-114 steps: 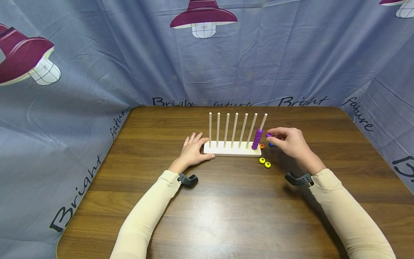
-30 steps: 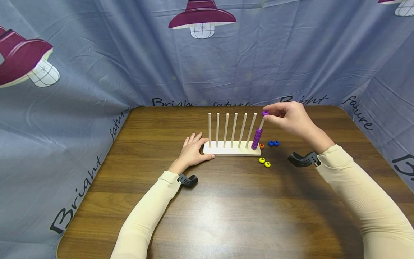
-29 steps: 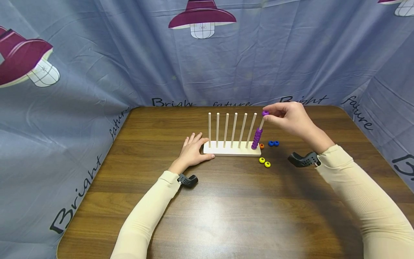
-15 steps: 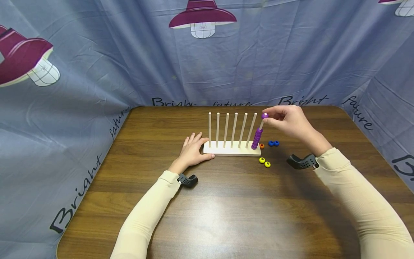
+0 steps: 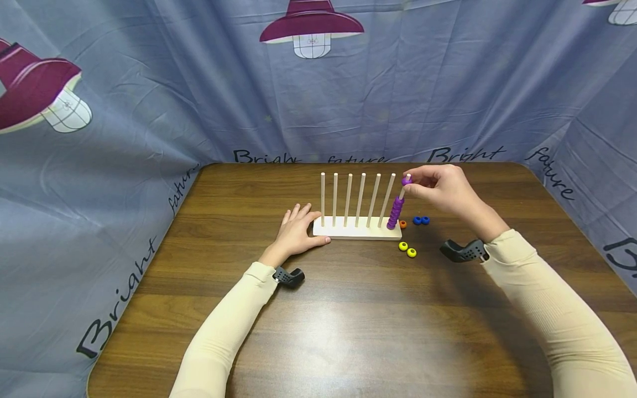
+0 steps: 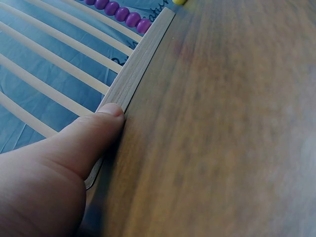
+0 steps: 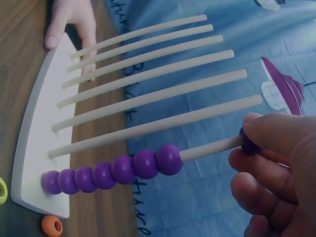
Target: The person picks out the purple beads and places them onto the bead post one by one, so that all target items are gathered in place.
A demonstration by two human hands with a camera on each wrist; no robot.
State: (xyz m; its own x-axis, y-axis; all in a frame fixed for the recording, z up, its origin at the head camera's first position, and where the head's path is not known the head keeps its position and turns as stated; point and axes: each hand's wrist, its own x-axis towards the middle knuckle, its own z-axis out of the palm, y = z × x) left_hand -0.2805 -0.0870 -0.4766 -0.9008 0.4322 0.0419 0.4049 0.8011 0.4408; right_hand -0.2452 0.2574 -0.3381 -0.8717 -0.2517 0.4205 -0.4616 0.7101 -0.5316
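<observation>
A wooden peg stand with several upright pegs is on the table. My left hand holds its left end between thumb and index finger, other fingers spread. In the left wrist view the thumb presses the base's front edge. My right hand pinches a purple bead near the top of the rightmost peg, whose tip pokes through it. In the right wrist view the fingers partly hide this bead. A stack of purple beads fills the lower part of that peg; the other pegs are bare.
Two yellow beads lie in front of the stand's right end. An orange bead sits beside that end, with two blue beads further right. A printed curtain hangs behind the wooden table.
My right hand lifted the purple bead from beside the stand to the rightmost peg's top, then slid it slightly down over the tip. The blue beads came into view. My left hand stayed put.
</observation>
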